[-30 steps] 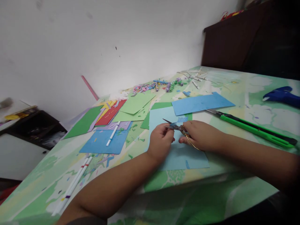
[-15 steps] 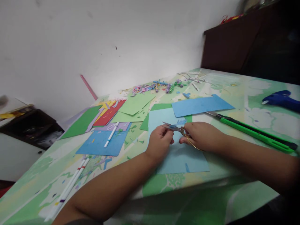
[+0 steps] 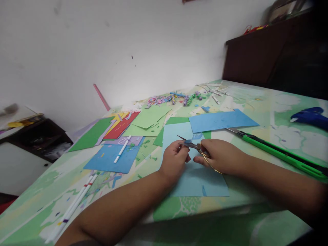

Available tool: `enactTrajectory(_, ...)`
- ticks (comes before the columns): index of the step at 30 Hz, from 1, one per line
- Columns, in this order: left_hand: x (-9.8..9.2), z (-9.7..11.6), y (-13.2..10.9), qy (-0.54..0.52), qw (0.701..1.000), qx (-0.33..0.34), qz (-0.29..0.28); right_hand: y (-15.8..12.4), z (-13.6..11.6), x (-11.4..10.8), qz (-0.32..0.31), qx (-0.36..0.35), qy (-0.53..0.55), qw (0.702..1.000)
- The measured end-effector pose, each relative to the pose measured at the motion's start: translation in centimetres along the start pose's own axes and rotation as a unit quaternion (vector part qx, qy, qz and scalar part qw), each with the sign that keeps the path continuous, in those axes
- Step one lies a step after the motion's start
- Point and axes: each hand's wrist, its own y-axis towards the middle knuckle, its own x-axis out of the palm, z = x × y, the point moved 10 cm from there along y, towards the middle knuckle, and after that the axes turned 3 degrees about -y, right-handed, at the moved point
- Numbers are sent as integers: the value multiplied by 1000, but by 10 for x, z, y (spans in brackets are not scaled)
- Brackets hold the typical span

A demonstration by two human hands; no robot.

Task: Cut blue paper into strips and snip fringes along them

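My right hand [image 3: 221,155] grips a pair of scissors [image 3: 196,146] by gold-coloured handles, with the blades parted and pointing left. Between the blades is a small blue paper piece [image 3: 188,141] with fringed cuts. My left hand [image 3: 174,159] pinches that piece from the left, its fingertips close to the blades. Both hands are over a light blue sheet [image 3: 202,179], where a few blue scraps lie. Just behind them a larger blue sheet [image 3: 222,120] rests partly on the light blue one.
A green utility knife [image 3: 282,153] lies at right, blade toward the sheets, near a blue glue gun [image 3: 311,118]. Coloured sheets [image 3: 92,135], a white marker [image 3: 122,149] and scraps spread leftward. Curled paper pieces [image 3: 189,99] and white sticks [image 3: 215,94] sit at the back.
The view has tilted slightly, so everything sits a little lower. The scissor blades have opened wider around the blue paper piece; both hands keep nearly the same place.
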Motion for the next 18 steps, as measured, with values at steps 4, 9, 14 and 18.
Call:
enactTrajectory(4, -4, 0, 1, -12, 1000, 6, 17, -1, 1, 1, 2, -2, 18, 1000)
enactTrajectory(9, 1, -2, 0, -29, 1000, -3, -5, 0, -2, 7, -11, -11, 38, 999)
enactTrajectory(14, 2, 2, -2, 9, 1000, -1, -8, 0, -4, 6, 2, -17, 42, 999)
enactTrajectory(18, 1, 4, -3, 31, 999, -7, 0, 0, -6, 6, 2, -26, 39, 999)
